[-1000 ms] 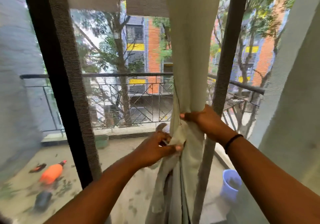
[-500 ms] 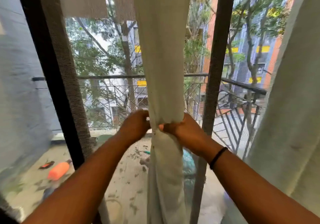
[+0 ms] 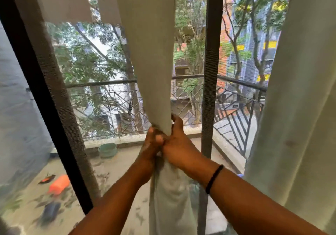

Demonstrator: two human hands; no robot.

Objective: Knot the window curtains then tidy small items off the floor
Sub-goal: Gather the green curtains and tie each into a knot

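1. seen from head height at a window: a pale curtain (image 3: 151, 56) hanging down the centre, gathered tight into a narrow bunch at mid-height.
2. left hand (image 3: 151, 147) closed around the bunch from the left side, fingers wrapped into the cloth.
3. right hand (image 3: 179, 149) clamped on the same bunch from the right, thumb raised against the fabric, touching the left hand.
4. black band (image 3: 214, 178) around the right wrist.
5. below the hands, curtain falling loose and slightly soiled between the two forearms.
6. a second pale curtain panel (image 3: 298, 107) hanging along the right edge, well apart from the hands.
7. dark window frame bars: one slanting at left (image 3: 45, 96), one upright just right of the gathered curtain (image 3: 209, 71).
8. beyond the mesh, a balcony floor (image 3: 116, 173) with a metal railing (image 3: 236, 83).
9. on that floor: a green pot (image 3: 107, 149) near the ledge, an orange object (image 3: 59, 184) at lower left, a dark object (image 3: 50, 212) just below it, blurred.
10. trees and an orange-and-grey building past the railing.
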